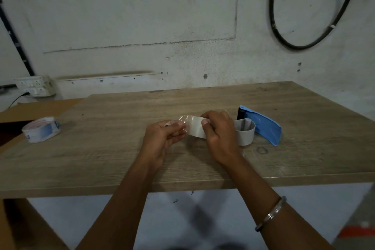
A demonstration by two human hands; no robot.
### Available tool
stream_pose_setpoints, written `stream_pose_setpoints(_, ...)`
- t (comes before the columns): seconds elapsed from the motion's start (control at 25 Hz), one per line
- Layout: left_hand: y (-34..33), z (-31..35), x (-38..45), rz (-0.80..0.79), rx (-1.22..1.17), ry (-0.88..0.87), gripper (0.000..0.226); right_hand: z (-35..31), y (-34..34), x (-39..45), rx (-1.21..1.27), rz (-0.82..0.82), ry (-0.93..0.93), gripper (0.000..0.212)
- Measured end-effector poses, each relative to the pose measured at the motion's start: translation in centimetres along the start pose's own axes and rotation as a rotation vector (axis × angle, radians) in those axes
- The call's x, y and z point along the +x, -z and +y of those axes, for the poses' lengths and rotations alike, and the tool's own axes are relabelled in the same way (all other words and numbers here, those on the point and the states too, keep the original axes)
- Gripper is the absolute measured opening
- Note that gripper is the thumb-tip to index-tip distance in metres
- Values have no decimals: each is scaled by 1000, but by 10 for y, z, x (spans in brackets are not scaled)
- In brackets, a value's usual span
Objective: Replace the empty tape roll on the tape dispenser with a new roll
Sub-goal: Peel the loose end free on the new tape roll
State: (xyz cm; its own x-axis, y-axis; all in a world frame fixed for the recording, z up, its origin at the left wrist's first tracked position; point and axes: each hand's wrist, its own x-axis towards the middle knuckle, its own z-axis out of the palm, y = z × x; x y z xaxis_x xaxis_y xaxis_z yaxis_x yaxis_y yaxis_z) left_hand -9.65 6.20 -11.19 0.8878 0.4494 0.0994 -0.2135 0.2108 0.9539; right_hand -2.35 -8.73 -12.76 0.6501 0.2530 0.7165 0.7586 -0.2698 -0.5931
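Both hands meet over the middle of the wooden table (113, 160). My right hand (218, 134) pinches a pale grey tape roll core (195, 128), and my left hand (162, 140) holds a crumpled clear strip of tape (180, 122) coming off it. Just right of my right hand lies the blue tape dispenser (263, 126), on its side, with a grey round hub (244, 133) and a black front end. A white roll with blue and red print (41, 130) sits at the table's far left.
Brown cardboard (30, 108) lies at the back left edge of the table. A white power strip (33, 86) stands against the wall behind it. A black cable loop (304, 26) hangs on the wall at the right.
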Motion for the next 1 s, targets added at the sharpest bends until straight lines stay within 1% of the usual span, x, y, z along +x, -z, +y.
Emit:
stream_pose_setpoints(0.08,0,0,-2,-39,8,-4,11,-1,-1,0,-31,36,36,16)
stream_pose_setpoints(0.2,-1,-4,-3,-65,66,-23,13,0,-2,1,-166,37,72,25)
stream_pose_setpoints(0.32,-1,-6,-2,-21,173,-91,17,1,-8,0,-385,-98,132,31)
stream_pose_setpoints(0.4,-1,-7,-1,35,167,-107,17,1,-12,-1,-469,-181,150,36)
stream_pose_setpoints(0.48,0,-8,1,80,162,-114,17,2,-13,-2,-519,-197,164,46)
stream_pose_setpoints(0.56,0,-9,2,89,177,-126,16,4,-14,-1,-547,-182,174,50)
stream_pose_setpoints(0.64,-1,-8,3,87,167,-125,13,5,-13,0,-505,-171,152,46)
stream_pose_setpoints(0.72,1,-5,4,89,125,-83,11,5,-12,0,-422,-177,122,46)
stream_pose_setpoints(0.92,7,8,7,102,-147,146,12,7,-3,1,-89,-258,32,51)
stream_pose_setpoints(1.0,8,10,7,95,-238,188,12,8,0,1,20,-300,4,50)
